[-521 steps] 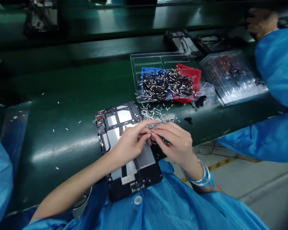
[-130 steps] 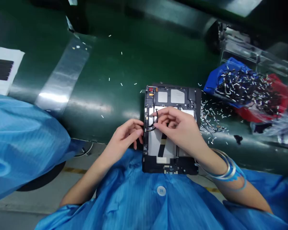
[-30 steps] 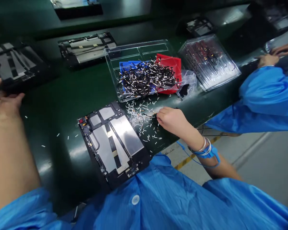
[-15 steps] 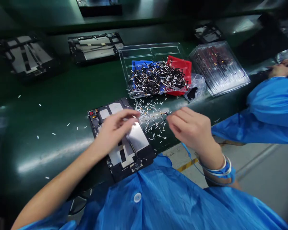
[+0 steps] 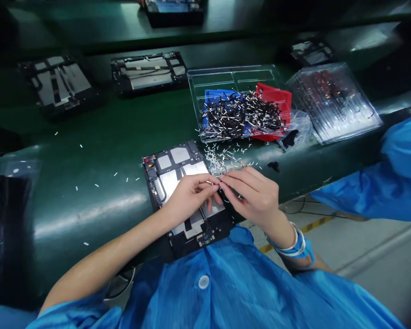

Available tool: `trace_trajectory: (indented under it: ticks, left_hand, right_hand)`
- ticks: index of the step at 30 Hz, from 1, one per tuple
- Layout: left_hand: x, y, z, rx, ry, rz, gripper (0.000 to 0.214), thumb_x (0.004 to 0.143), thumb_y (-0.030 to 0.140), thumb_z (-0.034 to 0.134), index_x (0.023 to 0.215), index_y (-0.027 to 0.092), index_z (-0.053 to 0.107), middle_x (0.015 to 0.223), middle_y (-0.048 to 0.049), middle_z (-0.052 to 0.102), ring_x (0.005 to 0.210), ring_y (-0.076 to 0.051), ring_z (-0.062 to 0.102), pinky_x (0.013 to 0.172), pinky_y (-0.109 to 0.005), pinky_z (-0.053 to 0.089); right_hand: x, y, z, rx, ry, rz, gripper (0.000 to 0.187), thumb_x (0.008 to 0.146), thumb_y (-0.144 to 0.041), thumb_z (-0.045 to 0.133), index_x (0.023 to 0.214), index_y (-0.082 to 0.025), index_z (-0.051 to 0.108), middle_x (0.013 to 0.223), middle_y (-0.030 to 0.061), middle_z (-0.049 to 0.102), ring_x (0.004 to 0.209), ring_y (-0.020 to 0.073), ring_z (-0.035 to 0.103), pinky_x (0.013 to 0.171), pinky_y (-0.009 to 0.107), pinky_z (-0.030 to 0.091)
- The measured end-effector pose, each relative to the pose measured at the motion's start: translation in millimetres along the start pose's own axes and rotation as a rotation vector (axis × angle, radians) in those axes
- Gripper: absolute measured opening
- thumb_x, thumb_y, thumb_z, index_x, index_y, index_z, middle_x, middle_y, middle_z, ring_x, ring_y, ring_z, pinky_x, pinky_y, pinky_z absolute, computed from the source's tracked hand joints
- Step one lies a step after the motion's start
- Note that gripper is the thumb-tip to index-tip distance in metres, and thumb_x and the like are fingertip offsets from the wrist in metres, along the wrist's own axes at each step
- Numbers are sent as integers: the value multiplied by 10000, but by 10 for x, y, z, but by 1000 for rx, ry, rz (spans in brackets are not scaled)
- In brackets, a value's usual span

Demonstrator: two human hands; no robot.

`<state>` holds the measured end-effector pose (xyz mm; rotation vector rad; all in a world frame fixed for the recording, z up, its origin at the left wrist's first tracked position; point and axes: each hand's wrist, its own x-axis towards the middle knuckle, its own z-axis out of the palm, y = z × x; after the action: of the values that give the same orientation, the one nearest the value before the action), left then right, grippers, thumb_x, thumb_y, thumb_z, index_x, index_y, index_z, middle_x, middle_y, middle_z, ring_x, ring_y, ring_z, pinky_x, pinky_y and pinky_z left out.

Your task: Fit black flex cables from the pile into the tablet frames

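Opened tablet chassis [image 5: 178,183] at the near edge of the green conveyor belt [image 5: 99,151], with left hand [image 5: 188,198] and right hand [image 5: 255,196] above it, fingertips pinched together on a small part too tiny to identify, beside scattered white slips [image 5: 226,157] and a clear tray [image 5: 233,77] of cable pieces.

Single head view: looks forward and down, close over desk [image 5: 89,137] edge; hands near frame centre.
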<state>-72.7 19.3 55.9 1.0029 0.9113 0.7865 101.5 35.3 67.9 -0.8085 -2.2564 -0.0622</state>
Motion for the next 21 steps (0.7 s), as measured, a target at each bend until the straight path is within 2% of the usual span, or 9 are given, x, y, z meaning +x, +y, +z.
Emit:
trace_trajectory:
  ticks: [3,6,9,12,15,17,21]
  left_hand:
    - [-5,-30,13,57,26,60,180,847,258,594,934,138,695,643,-14,662,461,-77,555,468,-190,436]
    - [-3,-56,4,57,47,63,181,843,238,596,955,150,708,659,-20,671,463,-80,558,472,-197,447]
    - [9,-61,-20,-16,53,-13,220,846,263,600,1009,141,683,730,-62,710,507,-106,622,402,-177,394]
    - [27,-62,-43,-98,68,-77,270,857,263,591,1077,111,633,838,-114,730,632,-155,694,442,-186,459]
    - [42,-76,-50,-124,51,-70,319,853,234,596,1140,97,588,860,-116,725,729,-187,713,520,-214,527]
    - [41,-84,-40,-105,45,-38,347,856,208,588,1185,101,557,828,-87,716,714,-171,700,557,-222,547]
    - [4,-72,-1,44,70,34,407,881,120,502,1287,137,477,840,-43,706,629,-113,638,603,-223,556]
  right_hand:
    - [3,-32,12,85,-1,69,100,828,-91,600,861,-158,667,795,60,730,696,146,638,644,281,546]
    - [-11,24,2,128,-26,116,133,839,-97,580,849,-187,679,798,32,736,694,134,656,650,272,553]
    - [-44,107,-4,-12,-32,165,165,849,-110,559,836,-206,692,773,22,737,682,141,666,639,279,553]
    - [-63,109,2,-154,26,228,200,846,-90,548,900,-204,703,858,57,749,757,171,675,678,316,557]
    - [-49,11,31,-61,35,135,179,837,-90,576,918,-199,693,889,64,747,789,172,662,690,314,557]
    - [-34,-63,64,-4,1,73,136,840,-100,588,884,-184,685,843,60,743,752,165,650,665,301,551]
    - [-28,-126,123,44,-36,99,98,843,-103,593,845,-156,675,814,67,739,715,159,634,659,297,544]
